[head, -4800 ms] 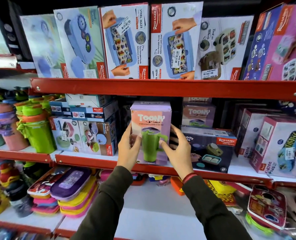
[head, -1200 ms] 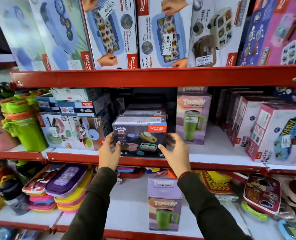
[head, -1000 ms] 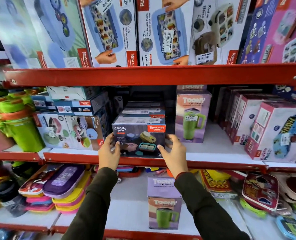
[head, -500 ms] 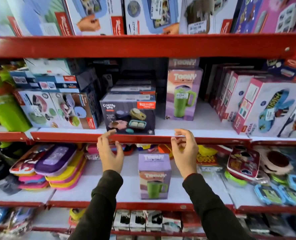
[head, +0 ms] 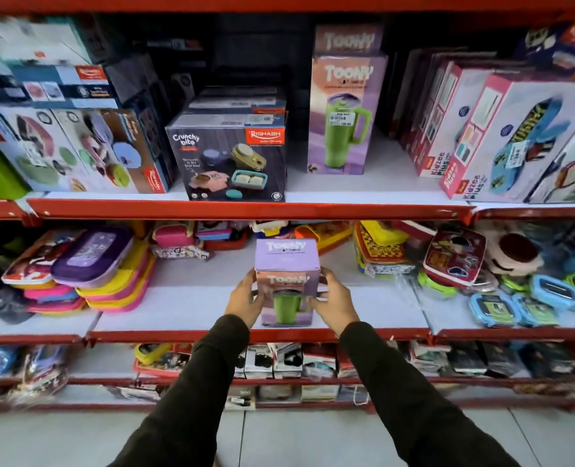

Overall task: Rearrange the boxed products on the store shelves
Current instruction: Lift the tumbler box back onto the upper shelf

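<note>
A lilac Toony tumbler box (head: 286,264) with a green mug printed on it stands upright on the white lower shelf (head: 373,308). My left hand (head: 245,298) grips its left side and my right hand (head: 334,299) grips its right side. On the shelf above, the dark Crunchy Bite box (head: 227,160) sits at the front edge. A second, taller Toony tumbler box (head: 345,112) stands just right of it, with another one behind.
Lunch box cartons (head: 73,150) fill the upper shelf's left; Kidzee Plus boxes (head: 501,139) lean at its right. Stacked flat plastic boxes (head: 94,271) lie left of my hands, loose lunch boxes (head: 454,257) to the right. Red shelf lips (head: 245,210) jut forward.
My hands let go of the Crunchy Bite box on the upper shelf, dropped to the shelf below and closed on the Toony box there. The view tilted down.
</note>
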A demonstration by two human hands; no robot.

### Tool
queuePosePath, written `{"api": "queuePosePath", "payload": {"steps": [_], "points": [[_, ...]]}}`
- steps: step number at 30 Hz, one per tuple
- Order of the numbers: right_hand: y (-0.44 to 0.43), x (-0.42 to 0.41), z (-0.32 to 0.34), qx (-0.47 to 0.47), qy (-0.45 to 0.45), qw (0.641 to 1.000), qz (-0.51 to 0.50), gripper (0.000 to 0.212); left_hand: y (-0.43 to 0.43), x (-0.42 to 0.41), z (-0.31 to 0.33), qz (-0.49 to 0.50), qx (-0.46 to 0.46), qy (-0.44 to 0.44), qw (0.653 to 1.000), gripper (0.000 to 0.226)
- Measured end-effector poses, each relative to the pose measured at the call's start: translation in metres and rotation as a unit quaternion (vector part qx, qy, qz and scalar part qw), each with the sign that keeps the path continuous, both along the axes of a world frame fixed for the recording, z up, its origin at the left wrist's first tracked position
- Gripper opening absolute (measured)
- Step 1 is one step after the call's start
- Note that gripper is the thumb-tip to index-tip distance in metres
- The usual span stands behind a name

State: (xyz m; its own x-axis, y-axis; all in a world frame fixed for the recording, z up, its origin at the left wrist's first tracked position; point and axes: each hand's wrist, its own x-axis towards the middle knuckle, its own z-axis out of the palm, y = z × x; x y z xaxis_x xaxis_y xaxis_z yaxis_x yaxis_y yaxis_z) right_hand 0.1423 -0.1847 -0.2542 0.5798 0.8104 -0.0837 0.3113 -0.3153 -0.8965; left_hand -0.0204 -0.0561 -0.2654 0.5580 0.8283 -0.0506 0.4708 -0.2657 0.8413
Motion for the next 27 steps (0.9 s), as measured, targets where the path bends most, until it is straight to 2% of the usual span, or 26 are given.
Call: {"api": "queuePosePath", "payload": {"steps": [7,10,14,21,27], "points": [[-0.038,0.006,0.029,0.157,-0.051,0.984,-0.064,0.057,-0.032,-0.009,0.034,0.029,0.036,-0.158,0.986,0.05],[-0.046,0.006,0.055,0.227,-0.058,0.968,-0.09,0.054,-0.044,-0.005,0.063,0.034,0.059,-0.222,0.973,0.047],[-0.047,0.008,0.103,0.315,-0.067,0.94,-0.109,0.049,-0.048,0.009,0.112,0.038,0.1,-0.294,0.95,0.055],[-0.029,0.024,0.175,0.404,-0.112,0.898,-0.132,0.039,-0.037,0.031,0.186,0.007,0.183,-0.323,0.929,0.068],[-0.024,0.034,0.199,0.403,-0.11,0.9,-0.127,0.039,-0.031,0.044,0.212,0.002,0.173,-0.331,0.928,0.064]]}}
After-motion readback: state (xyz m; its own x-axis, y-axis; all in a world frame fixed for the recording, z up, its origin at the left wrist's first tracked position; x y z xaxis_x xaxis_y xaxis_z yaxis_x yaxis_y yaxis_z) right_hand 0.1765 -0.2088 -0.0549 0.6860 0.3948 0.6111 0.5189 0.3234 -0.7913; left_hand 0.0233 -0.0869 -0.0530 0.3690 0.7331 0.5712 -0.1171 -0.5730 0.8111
